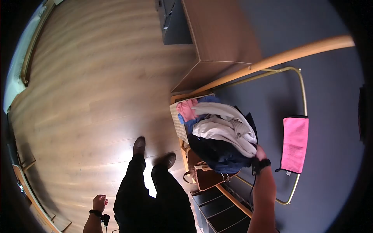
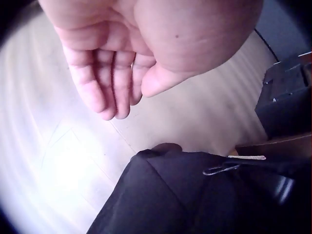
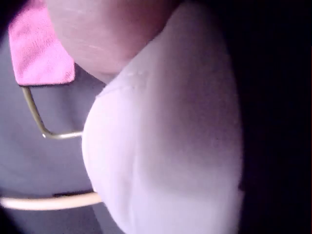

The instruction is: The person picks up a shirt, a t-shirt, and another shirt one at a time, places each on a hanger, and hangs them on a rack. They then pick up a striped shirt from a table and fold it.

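Note:
My right hand (image 1: 262,152) grips the edge of a white garment (image 1: 217,128) that has a striped, buttoned part, at the right side of a heap of clothes. Its fingertips are hidden by the cloth. In the right wrist view the white fabric (image 3: 161,146) bulges large just below the hand (image 3: 107,34). Dark clothes (image 1: 213,153) lie along the near side of the heap. Pink cloth (image 1: 187,109) and blue cloth (image 1: 209,99) show at its far end. Away to the left, my left hand (image 1: 100,202) hangs beside the leg, fingers loosely curled around nothing.
A brown bag (image 1: 210,176) stands just below the clothes, by a wooden rail (image 1: 233,200) and dark shelves (image 1: 221,211). On the right, a pink towel (image 1: 295,143) hangs from a brass rail (image 1: 304,93). A wooden cabinet (image 1: 221,35) stands beyond, against the grey wall.

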The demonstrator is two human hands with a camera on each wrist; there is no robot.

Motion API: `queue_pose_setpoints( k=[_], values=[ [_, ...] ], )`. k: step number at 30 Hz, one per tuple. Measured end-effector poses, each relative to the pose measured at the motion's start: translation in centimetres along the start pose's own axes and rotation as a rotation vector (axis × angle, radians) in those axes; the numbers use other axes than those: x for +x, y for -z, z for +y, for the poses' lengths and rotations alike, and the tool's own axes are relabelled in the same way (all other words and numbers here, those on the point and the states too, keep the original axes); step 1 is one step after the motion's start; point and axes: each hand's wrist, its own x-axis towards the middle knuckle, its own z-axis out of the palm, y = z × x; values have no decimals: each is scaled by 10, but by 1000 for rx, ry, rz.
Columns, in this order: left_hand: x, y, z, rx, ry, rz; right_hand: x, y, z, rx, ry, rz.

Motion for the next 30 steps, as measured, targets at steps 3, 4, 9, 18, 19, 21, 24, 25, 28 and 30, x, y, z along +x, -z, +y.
queue_pose_setpoints(
  k=[3, 4, 9, 18, 19, 21, 24, 25, 28, 30],
  values=[
    [4, 6, 14, 46, -91, -10, -72, 15, 13, 90, 84, 88],
    [6, 7, 18, 46, -103, -11, -77, 37, 49, 151, 104, 84],
    [11, 10, 52, 32, -158, -19, -214, -5, -1, -111, 221, 548],
    [14, -17, 140, 62, -316, -108, -351, -42, -9, 323, 318, 685],
    [15, -23, 153, 51, -342, -138, -362, -43, -10, 359, 336, 694],
    [12, -38, 184, -39, -373, -216, -377, -45, -12, 423, 368, 711],
    [-38, -75, 257, 28, -503, -263, -392, -45, -18, 509, 426, 732],
    [-56, -86, 277, 29, -515, -309, -397, -46, -20, 533, 443, 738],
    [-80, -113, 314, 182, -743, -424, -407, -49, -26, 599, 491, 743],
    [-115, -131, 339, 228, -774, -455, -411, -52, -30, 647, 524, 742]
  ],
)
